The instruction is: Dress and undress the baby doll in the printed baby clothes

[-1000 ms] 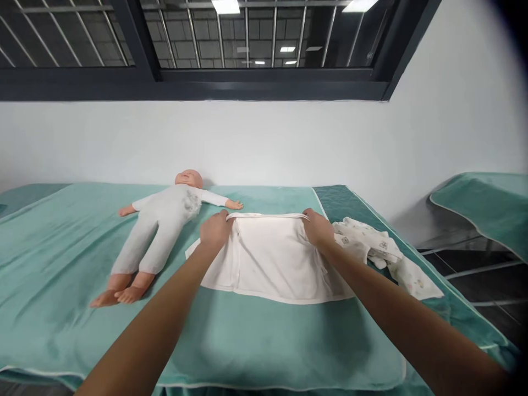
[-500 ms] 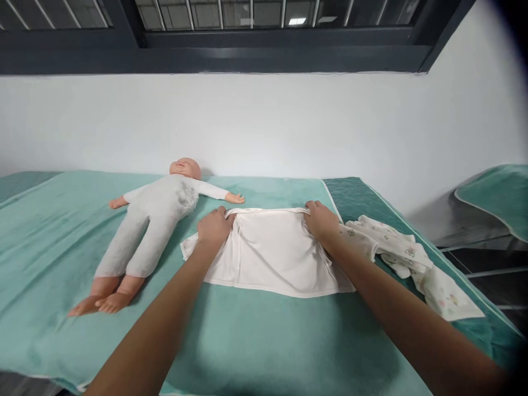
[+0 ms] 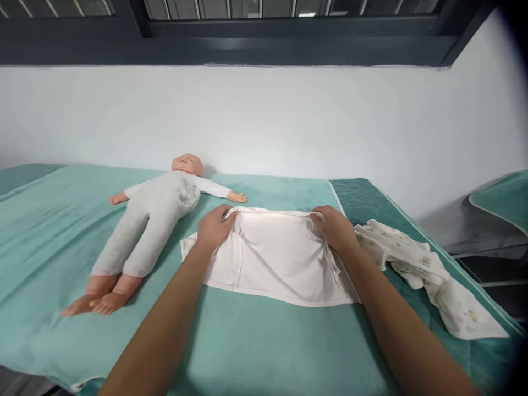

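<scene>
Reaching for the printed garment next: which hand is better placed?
Probably the right hand: the printed garment lies just beside it, on its outer side. The left hand is farther off, and both hands grip the white garment.

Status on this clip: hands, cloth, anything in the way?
Left hand and right hand gripping far edge of white cloth. Near edge down on green sheet. Doll to the left, printed clothing to the right, neither visibly on it.

A dark-framed window (image 3: 289,47) with metal bars (image 3: 260,9) sits above a plain white wall (image 3: 268,121). A green-covered bed (image 3: 53,236) stands against the wall, and greyish floor (image 3: 16,383) shows at the lower left.
</scene>
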### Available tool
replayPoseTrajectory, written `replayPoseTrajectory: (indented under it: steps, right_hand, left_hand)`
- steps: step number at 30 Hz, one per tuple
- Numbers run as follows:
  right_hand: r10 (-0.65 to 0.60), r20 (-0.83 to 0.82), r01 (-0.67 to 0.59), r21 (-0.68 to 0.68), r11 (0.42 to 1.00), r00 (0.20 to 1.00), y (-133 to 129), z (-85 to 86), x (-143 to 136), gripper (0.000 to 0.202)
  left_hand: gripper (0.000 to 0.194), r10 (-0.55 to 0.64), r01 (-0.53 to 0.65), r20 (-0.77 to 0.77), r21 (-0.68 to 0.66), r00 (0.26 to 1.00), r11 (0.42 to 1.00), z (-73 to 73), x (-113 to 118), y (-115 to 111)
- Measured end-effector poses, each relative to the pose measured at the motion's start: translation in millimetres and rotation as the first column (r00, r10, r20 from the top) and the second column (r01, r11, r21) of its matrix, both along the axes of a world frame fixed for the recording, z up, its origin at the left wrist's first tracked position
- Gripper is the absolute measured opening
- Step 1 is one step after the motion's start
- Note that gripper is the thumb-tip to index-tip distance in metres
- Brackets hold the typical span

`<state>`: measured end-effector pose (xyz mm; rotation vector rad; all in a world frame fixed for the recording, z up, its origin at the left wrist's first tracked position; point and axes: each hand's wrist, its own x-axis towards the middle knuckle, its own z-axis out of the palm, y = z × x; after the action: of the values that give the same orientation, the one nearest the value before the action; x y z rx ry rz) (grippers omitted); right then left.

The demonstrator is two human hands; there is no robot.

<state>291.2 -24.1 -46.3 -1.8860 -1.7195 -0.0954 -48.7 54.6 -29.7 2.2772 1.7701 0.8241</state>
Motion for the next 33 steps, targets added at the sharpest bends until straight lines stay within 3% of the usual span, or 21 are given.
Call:
replayPoseTrajectory:
  steps: [2,8,12,15,18,21,24,27,33]
  right_hand:
    - [-0.006,-0.016,0.006,0.002,1.000,1.000,0,1.2,2,0.024]
    - [-0.125,0.054,0.111,0.206,0.972,0.991,5,4.7,-6,0.024]
    - [-0.088,0.116,0.066,0.183,0.981,0.989,2,9.5,-12,0.028]
    - [0.010,0.105,-0.029,0.182,0.983,0.994,-7,20.4,-24,0.031]
    - [0.130,0.016,-0.131,0.085,0.988,0.991,-16,27.3,-44,0.031]
    - [0.115,0.033,-0.112,-0.091,0.990,0.993,-20,21.6,-65,0.030]
    - [0.061,0.107,-0.040,-0.193,0.980,0.992,-16,9.7,-75,0.033]
    - [0.000,0.144,0.032,-0.218,0.975,0.990,-12,1.1,-75,0.038]
    - [-0.064,0.183,0.105,-0.223,0.969,0.981,-11,-4.7,-73,0.055]
  left_hand:
    - [0.037,0.031,-0.031,-0.019,-0.012,0.999,0.999,0.7,1,1]
    - [0.044,0.133,-0.139,-0.106,-0.052,0.986,0.989,3.1,8,4]
    - [0.040,0.120,-0.131,-0.147,-0.066,0.982,0.989,2.8,10,5]
    - [0.035,0.088,-0.091,-0.130,-0.020,0.988,0.996,5.1,8,1]
    - [0.032,0.025,-0.009,-0.122,0.136,0.992,0.991,11.0,11,-9]
    - [0.029,-0.084,0.099,-0.076,0.220,0.994,0.970,15.5,27,-28]
    - [0.031,-0.207,0.213,-0.059,0.140,0.977,0.967,13.1,51,-47]
    - [0.031,-0.242,0.249,-0.160,0.021,0.957,0.968,5.1,68,-54]
    - [0.046,-0.223,0.232,-0.314,-0.010,0.923,0.973,-7.9,69,-47]
